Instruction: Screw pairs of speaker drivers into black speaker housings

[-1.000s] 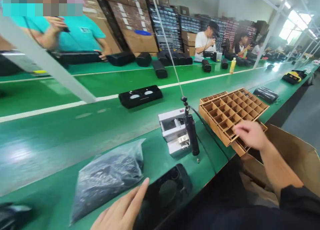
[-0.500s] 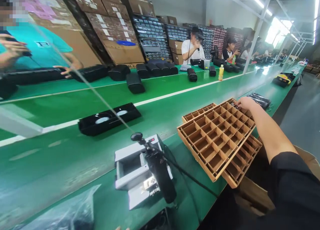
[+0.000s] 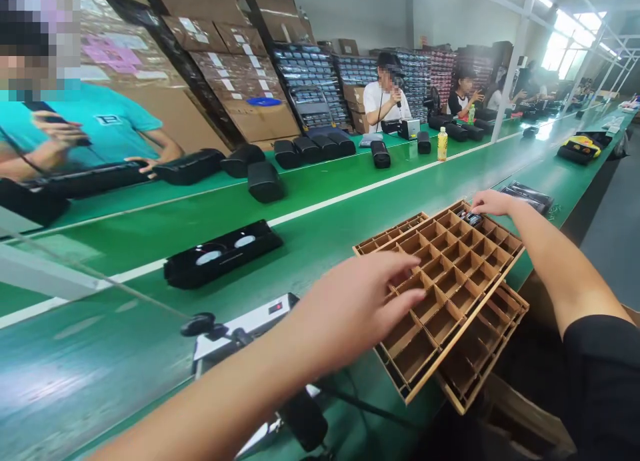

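Observation:
A brown cardboard divider tray (image 3: pixel 450 274) with many square cells lies on the green bench, stacked on a second tray (image 3: pixel 480 354) that juts over the bench edge. My left hand (image 3: pixel 355 307) reaches over the tray's near left edge, fingers stretched out and resting on the cell walls, holding nothing. My right hand (image 3: pixel 487 203) is at the tray's far corner, fingers curled down over a small dark part (image 3: pixel 470 217) in a cell. Whether it grips the part is unclear.
A hanging black electric screwdriver (image 3: pixel 300 414) and a white box (image 3: pixel 250 324) sit left of the tray. A long black speaker housing (image 3: pixel 223 253) lies on the conveyor belt. Other people work across the line, with black parts and a yellow bottle (image 3: pixel 442 145).
My left hand has come up from the bottom edge and now reaches onto the tray. My right hand stays at the tray's far corner. The view has shifted slightly right.

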`<control>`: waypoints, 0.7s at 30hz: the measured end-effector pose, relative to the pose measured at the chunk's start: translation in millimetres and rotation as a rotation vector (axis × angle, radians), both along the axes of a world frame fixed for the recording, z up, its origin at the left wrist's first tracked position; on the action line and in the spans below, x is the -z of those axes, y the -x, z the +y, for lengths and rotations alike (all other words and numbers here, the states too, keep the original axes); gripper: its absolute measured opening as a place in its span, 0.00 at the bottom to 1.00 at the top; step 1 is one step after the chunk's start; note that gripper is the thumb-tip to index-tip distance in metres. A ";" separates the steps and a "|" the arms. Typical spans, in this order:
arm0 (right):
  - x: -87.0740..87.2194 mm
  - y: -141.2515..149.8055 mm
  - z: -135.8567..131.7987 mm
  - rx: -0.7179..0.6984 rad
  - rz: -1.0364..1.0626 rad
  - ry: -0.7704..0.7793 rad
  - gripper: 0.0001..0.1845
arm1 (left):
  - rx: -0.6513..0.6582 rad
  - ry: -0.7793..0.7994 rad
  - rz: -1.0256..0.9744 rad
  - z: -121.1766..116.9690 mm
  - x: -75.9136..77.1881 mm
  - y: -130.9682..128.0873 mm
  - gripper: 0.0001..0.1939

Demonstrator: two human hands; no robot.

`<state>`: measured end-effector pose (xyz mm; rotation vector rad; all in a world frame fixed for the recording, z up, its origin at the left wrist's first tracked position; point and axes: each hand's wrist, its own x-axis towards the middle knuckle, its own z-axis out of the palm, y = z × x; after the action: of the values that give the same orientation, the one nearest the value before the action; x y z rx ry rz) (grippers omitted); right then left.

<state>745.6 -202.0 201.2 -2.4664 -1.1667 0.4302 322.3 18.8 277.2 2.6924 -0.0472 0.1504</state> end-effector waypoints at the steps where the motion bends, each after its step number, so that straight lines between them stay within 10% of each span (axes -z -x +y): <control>1: -7.1 0.7 -4.6 0.024 0.032 -0.065 0.21 | 0.012 -0.049 0.009 -12.5 -4.2 -30.6 0.26; 7: -33.9 43.9 -10.4 0.110 0.230 -0.555 0.19 | -0.088 -0.140 -0.168 -68.8 14.7 -135.5 0.66; 11: -34.7 109.7 7.6 0.042 0.334 -0.745 0.28 | -0.027 -0.217 -0.385 -67.5 22.0 -145.0 0.52; 15: -33.0 141.5 20.4 -0.018 0.341 -0.718 0.35 | 0.017 -0.203 -0.487 -47.1 19.4 -125.3 0.35; 21: -20.8 71.6 33.7 0.107 0.093 -0.369 0.21 | -0.306 0.201 -0.303 -10.3 10.1 -6.7 0.43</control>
<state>674.0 -168.3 221.9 -2.1530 -0.9724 0.2673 329.0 8.5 267.0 2.4381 0.2742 0.6217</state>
